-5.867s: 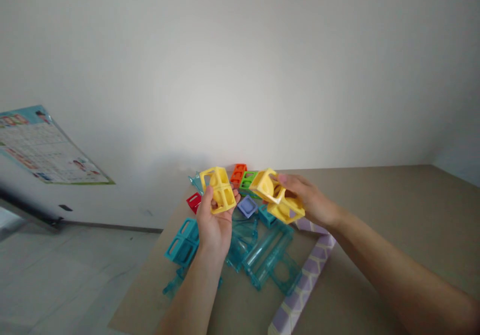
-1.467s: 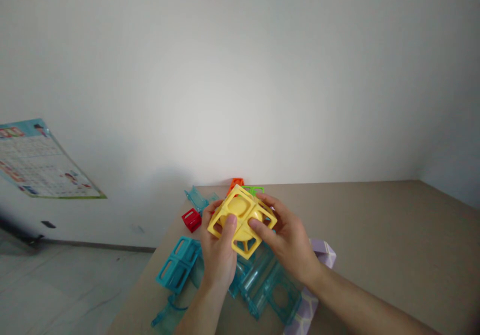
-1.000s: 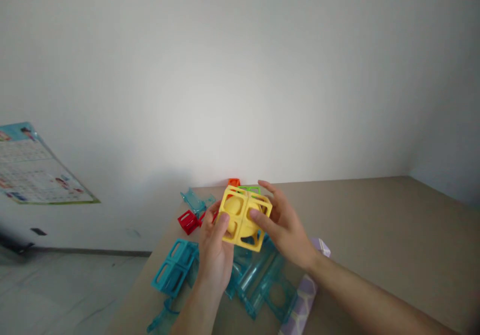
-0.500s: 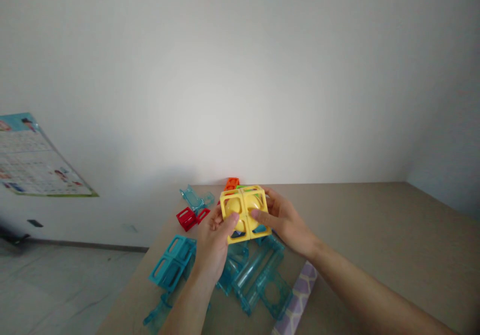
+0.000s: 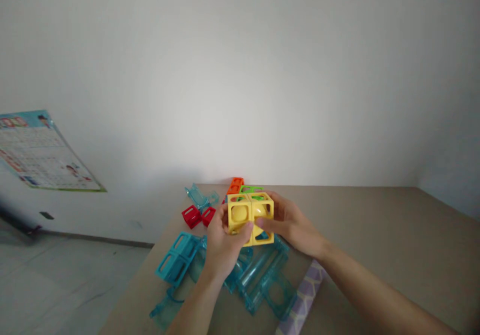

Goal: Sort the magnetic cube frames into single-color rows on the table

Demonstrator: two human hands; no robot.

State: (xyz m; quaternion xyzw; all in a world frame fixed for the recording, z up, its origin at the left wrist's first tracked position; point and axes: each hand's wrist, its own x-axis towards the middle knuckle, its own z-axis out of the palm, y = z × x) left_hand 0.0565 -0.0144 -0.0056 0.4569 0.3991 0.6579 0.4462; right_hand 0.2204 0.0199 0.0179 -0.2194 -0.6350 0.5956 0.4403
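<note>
Two yellow open-sided cube blocks (image 5: pixel 250 200), joined side by side, are held up above the table between my two hands. My left hand (image 5: pixel 225 242) grips the left cube, its thumb on the lower front. My right hand (image 5: pixel 294 225) holds the right cube, with the thumb on its front and the other fingers behind. Rounded yellow shapes show inside both cubes. Under and around the hands lie clear teal track pieces (image 5: pixel 258 275). A blue double-cube block (image 5: pixel 178 259) lies left of my left wrist.
Red blocks (image 5: pixel 191 217), a clear teal piece (image 5: pixel 197 195), an orange block (image 5: pixel 236 185) and a green block (image 5: pixel 250 189) lie near the wall. A purple patterned strip (image 5: pixel 303 295) lies at the front. A poster (image 5: pixel 45 150) hangs on the left wall.
The yellow blocks have tilted so that more of their top shows, and both hands turned with them. The whole view has shifted slightly, with things appearing a little further right.
</note>
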